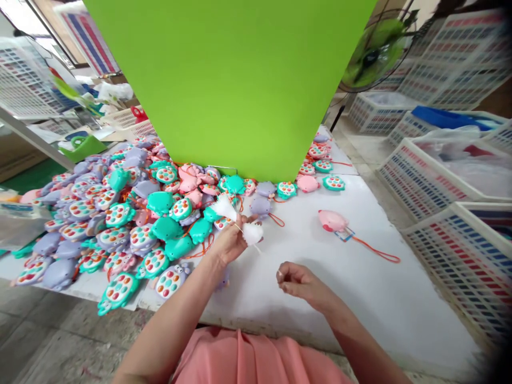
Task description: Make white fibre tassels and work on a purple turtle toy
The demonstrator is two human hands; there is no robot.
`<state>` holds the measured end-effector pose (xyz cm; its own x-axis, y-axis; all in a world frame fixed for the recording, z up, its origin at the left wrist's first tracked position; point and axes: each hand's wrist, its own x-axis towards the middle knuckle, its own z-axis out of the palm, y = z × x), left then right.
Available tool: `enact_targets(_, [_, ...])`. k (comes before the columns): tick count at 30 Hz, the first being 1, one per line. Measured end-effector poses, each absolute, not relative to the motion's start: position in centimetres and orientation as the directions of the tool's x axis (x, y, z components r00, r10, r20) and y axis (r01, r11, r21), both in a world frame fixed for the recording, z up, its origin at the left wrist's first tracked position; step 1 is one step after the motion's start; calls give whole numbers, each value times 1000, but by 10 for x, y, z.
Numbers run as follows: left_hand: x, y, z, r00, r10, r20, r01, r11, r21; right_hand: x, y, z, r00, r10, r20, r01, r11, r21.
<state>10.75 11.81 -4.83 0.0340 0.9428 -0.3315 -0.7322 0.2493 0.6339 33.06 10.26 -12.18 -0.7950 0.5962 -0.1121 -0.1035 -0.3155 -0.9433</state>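
My left hand point(234, 241) is closed around a bundle of thin white strands point(253, 233), which fans out on both sides of the fingers. Over the white tabletop, my right hand point(298, 282) is curled with its fingertips drawn together; whatever they may hold is too small to make out. To the left lies a big heap of turtle-shaped toys point(166, 228) in green, purple and pink, with coloured round buttons and orange cord loops. A single pink toy point(333, 220) with a small tag and an orange loop point(378, 250) lies apart on the right.
A tall bright green panel point(240, 90) stands at the back of the white table point(360, 298), with toys along its foot. White plastic crates point(460, 256) stand at the right. Behind them is a green fan point(374, 56).
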Motion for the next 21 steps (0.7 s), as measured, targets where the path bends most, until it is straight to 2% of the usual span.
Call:
enact_targets(2, [104, 118, -53, 43, 938, -343, -748, 258, 612, 342, 109, -114, -773, 634, -18, -54, -94, -994])
enact_targets(4, [103, 118, -57, 56, 936, -348, -765, 264, 587, 347, 112, -106, -761, 645, 66, 37, 144, -989])
enact_targets(6, [104, 119, -59, 63, 940, -336, -790, 253, 558, 347, 112, -99, -763, 637, 110, 155, 346, -926])
enact_targets(8, [106, 119, -59, 58, 948, -312, -810, 228, 540, 342, 108, -95, -786, 605, 129, 225, 474, -851])
enact_targets(16, [104, 110, -50, 140, 974, -177, -831, 213, 513, 338, 109, -92, -830, 535, 155, 263, 622, -738])
enact_targets(18, [102, 108, -48, 178, 975, -131, -813, 221, 538, 342, 112, -87, -831, 531, 165, 282, 659, -697])
enact_targets(21, [97, 105, -45, 210, 969, -130, -753, 245, 610, 348, 116, -78, -785, 574, 232, 368, 734, -570])
